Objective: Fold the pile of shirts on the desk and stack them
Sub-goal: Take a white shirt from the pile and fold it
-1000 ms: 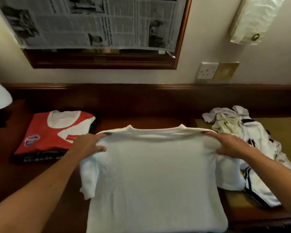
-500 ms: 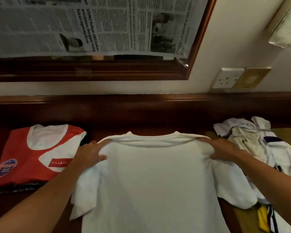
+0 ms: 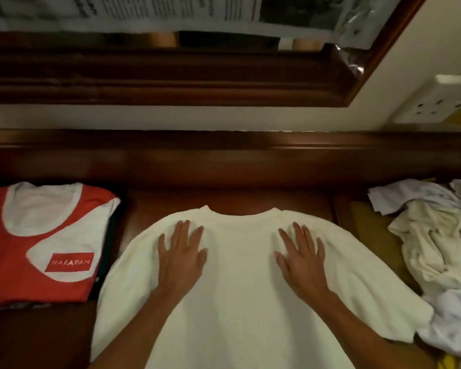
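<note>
Lying flat across the lower centre of the frame: white shirt (image 3: 240, 302), collar toward the top, sleeves spreading out to lower left and lower right over the dark wooden surface (image 3: 224, 179). Pressing down on its upper chest, left of centre: left hand (image 3: 180, 255), palm down, fingers straight and slightly fanned, pointing toward the collar, holding nothing. Mirroring it right of centre: right hand (image 3: 302, 258), equally flat, fingers straight and spread, grasping nothing, only resting on the cloth. Both forearms reaching up from the bottom edge over the shirt's body, converging slightly toward the bottom edge. Collar lying just beyond the fingertips, between the two hands.

Sitting at the left edge, just beside the left sleeve: folded red and white shirt (image 3: 45, 243) bearing the word HARAPAN, topping a stack with darker cloth showing beneath. Heaping at the right edge, touching the right sleeve: crumpled pile of shirts (image 3: 437, 251), white and cream. Running across the top: wooden frame (image 3: 171, 78) with newspaper (image 3: 171, 12) above it. Showing at upper right on the wall: white socket (image 3: 434, 105).
</note>
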The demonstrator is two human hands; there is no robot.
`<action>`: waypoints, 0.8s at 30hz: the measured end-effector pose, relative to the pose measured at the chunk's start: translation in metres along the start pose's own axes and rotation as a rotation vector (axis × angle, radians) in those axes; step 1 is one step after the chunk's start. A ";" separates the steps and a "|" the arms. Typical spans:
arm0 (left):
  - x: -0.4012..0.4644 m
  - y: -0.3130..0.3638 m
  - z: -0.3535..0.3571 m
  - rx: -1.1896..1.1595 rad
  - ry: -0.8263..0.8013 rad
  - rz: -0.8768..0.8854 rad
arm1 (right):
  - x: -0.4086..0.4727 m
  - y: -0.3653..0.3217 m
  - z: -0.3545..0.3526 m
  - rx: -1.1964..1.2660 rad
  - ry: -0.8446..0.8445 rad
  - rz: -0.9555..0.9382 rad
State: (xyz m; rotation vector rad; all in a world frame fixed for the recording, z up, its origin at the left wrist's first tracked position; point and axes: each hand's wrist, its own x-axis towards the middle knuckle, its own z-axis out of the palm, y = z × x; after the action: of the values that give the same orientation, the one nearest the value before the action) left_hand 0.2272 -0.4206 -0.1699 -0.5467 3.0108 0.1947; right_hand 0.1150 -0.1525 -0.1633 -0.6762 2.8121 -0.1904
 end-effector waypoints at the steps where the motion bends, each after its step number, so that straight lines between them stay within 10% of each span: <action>1: 0.003 -0.001 0.006 -0.009 -0.076 -0.007 | 0.002 0.000 0.007 0.015 -0.082 0.025; 18: 0.026 -0.024 0.032 0.029 -0.088 -0.039 | 0.033 0.028 0.032 -0.136 -0.041 -0.012; 24: -0.005 -0.022 0.008 -0.250 -0.056 -0.029 | 0.004 0.025 0.005 0.197 -0.072 -0.047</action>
State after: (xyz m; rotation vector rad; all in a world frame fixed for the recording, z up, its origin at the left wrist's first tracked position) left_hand 0.2400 -0.4378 -0.1792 -0.5921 2.9400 0.5795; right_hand 0.1023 -0.1326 -0.1730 -0.6893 2.6648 -0.4364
